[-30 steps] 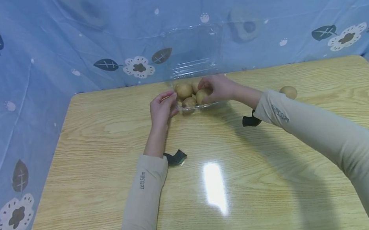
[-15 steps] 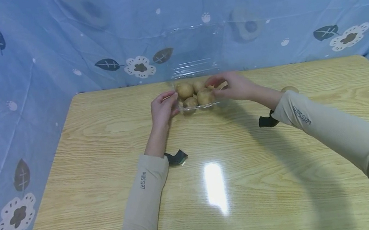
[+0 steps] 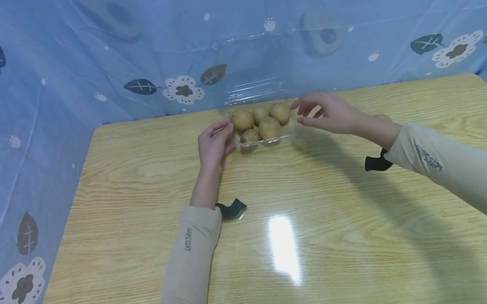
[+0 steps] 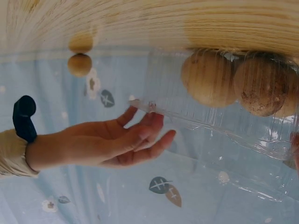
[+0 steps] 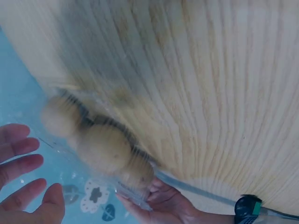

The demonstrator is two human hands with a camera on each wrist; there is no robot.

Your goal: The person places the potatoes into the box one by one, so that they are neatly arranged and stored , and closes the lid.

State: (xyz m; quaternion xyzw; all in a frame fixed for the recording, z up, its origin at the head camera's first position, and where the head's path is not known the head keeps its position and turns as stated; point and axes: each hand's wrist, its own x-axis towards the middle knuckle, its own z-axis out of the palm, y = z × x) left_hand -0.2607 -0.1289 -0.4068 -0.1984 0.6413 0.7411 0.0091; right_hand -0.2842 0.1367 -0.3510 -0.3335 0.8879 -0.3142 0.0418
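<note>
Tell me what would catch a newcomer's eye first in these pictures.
A clear plastic box with its lid up, holding five brown kiwifruit, sits at the far middle of the wooden table. The left hand holds the box's left edge, and the right hand hovers open just to its right. One more loose fruit lies behind the right wrist, and a blue leaf-print cloth walls in the table.

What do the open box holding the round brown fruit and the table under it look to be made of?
Clear box: thin, glossy transparent plastic, seemingly; the fruit and curtain show through it, and its raised lid catches glare. The left hand holds its edge.
Table: light wood-grain top, smooth and glossy, with a bright lamp reflection; whether solid wood or laminate cannot be told.
</note>
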